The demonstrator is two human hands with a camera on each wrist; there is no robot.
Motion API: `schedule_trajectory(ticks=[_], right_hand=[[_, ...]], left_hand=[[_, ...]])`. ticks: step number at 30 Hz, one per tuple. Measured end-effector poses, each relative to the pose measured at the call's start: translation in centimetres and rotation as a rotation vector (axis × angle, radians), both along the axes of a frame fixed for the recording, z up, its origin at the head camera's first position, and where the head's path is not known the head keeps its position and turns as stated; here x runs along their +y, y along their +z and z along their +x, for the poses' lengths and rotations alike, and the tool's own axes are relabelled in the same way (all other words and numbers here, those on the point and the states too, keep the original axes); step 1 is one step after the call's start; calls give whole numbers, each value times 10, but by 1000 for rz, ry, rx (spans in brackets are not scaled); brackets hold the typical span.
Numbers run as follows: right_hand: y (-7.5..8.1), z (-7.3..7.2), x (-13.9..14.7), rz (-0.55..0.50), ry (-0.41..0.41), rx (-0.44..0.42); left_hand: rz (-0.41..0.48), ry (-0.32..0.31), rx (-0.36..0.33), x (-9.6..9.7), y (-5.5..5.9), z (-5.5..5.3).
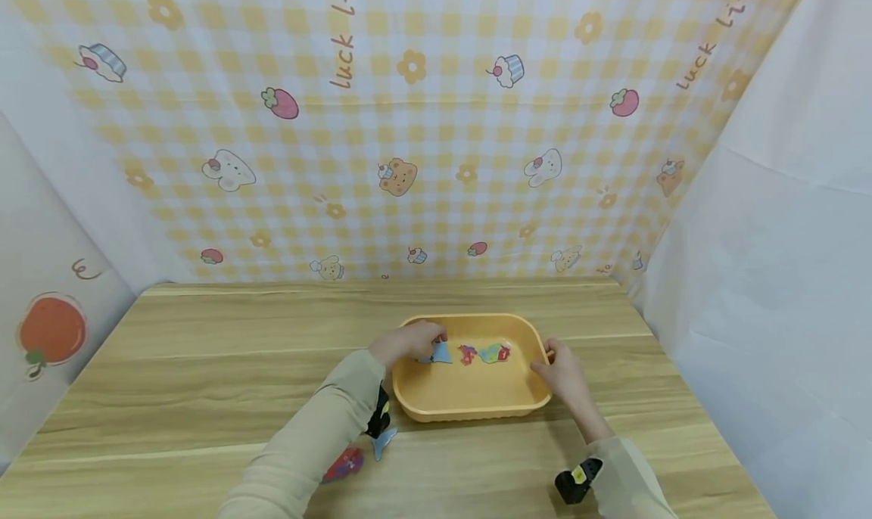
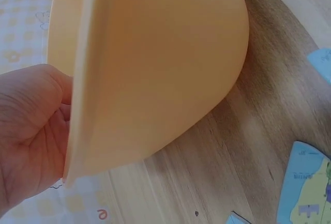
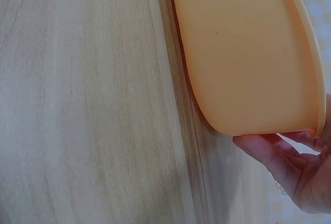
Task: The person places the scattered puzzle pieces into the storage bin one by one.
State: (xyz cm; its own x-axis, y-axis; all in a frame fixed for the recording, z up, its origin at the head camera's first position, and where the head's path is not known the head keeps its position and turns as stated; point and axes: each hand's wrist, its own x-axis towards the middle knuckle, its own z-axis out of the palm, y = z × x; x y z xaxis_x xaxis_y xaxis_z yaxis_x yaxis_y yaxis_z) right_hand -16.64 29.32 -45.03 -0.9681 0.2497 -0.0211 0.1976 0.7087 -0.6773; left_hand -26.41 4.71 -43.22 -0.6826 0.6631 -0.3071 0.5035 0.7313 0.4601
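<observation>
A yellow plastic basin (image 1: 470, 412) sits on the wooden table. My left hand (image 1: 415, 339) reaches over its left rim, fingers bent down at a light blue puzzle piece (image 1: 441, 353) inside. In the left wrist view the basin wall (image 2: 165, 69) hides those fingertips. At the basin's right end, my right hand (image 1: 564, 369) grips the rim, thumb against the wall; the right wrist view shows these fingers (image 3: 271, 157) at the edge. A small red piece (image 1: 467, 354) and a green, blue and red piece (image 1: 492, 353) lie in the basin too.
On the table by my left forearm lie a red and purple piece (image 1: 346, 464) and a blue piece (image 1: 384, 442). A blue and yellow map piece (image 2: 305, 182) shows in the left wrist view. A checked cloth (image 1: 436, 141) hangs behind the table.
</observation>
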Motion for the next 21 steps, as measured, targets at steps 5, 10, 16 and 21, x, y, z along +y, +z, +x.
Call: schedule_trajectory(ticks=[5,10,16,21], right_hand=[[0,0,-1,-3,6,7],[0,0,0,4,4,20],[0,0,0,13,3,13],[0,0,0,8,-1,9]], left_hand=[[6,9,-11,-2,2,1],[23,-8,21,-1,3,1],[76,-18,37,-4,0,-1],[228,17,81,-13,0,0]])
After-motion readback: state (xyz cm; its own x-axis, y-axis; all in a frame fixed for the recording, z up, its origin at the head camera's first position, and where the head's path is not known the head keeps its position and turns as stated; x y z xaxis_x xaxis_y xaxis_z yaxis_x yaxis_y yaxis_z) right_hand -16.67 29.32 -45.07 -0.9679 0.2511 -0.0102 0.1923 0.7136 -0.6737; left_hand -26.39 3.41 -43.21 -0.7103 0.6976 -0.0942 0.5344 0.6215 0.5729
